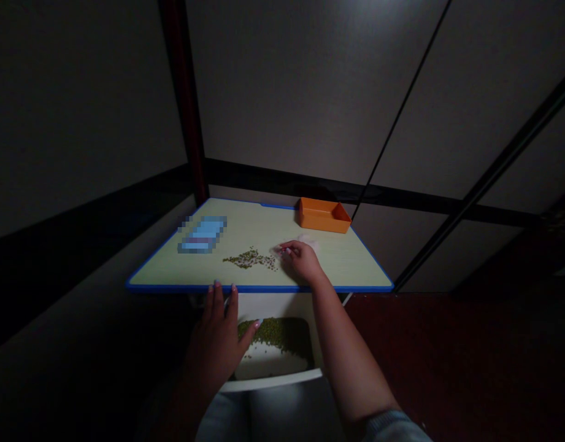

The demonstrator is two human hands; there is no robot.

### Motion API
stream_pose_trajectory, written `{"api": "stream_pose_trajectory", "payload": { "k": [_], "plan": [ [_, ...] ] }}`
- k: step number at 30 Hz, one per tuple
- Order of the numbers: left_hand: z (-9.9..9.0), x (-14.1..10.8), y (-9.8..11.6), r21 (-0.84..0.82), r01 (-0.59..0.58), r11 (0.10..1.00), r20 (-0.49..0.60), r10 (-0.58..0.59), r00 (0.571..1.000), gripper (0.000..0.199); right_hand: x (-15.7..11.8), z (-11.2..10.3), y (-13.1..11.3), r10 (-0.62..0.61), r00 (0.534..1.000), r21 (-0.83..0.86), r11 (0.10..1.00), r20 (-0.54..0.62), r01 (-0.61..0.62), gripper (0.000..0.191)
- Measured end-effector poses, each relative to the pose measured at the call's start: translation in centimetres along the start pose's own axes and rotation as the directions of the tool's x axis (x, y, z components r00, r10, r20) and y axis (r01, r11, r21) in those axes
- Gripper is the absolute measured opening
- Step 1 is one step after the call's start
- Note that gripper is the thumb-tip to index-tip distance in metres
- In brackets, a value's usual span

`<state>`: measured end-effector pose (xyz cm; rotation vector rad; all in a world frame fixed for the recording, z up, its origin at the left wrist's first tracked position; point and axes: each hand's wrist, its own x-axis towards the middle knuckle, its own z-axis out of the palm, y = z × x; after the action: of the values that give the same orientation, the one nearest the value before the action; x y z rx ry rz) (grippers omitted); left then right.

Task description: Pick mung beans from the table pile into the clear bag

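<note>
A loose patch of small green beans, with paler bits among them, lies on the pale table top. My right hand is just right of this patch, fingertips pinched close to the surface; what they hold, if anything, is too small to tell. Beyond it is a whitish patch that I cannot make out. My left hand has its fingers spread, the tips by the table's blue front edge. Its thumb reaches over a white bin under the table, partly filled with green beans.
An orange open box stands at the table's back right. At the left lies a blurred-out light blue rectangle. Wall panels rise right behind the table, and my legs are below the bin.
</note>
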<state>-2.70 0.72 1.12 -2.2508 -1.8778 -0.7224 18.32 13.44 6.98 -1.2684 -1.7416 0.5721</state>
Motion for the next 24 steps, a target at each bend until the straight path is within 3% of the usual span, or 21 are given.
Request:
{"api": "stream_pose_trajectory", "payload": {
  "k": [8,15,24],
  "plan": [
    [0.0,0.0,-0.1,0.000,-0.012,1.000,-0.006,0.012,1.000,0.079,0.1,1.1,0.1,0.015,0.999,-0.264,0.965,0.030,-0.007,0.024],
    [-0.3,-0.1,0.2,0.020,0.008,1.000,0.024,-0.009,1.000,0.077,-0.2,1.6,-1.1,-0.123,0.982,-0.195,0.969,0.144,0.150,0.028],
    [0.0,0.1,0.1,0.020,-0.003,1.000,-0.005,0.003,1.000,0.077,-0.3,1.2,-0.8,-0.118,0.981,-0.193,0.970,0.154,0.147,0.026]
  ]
}}
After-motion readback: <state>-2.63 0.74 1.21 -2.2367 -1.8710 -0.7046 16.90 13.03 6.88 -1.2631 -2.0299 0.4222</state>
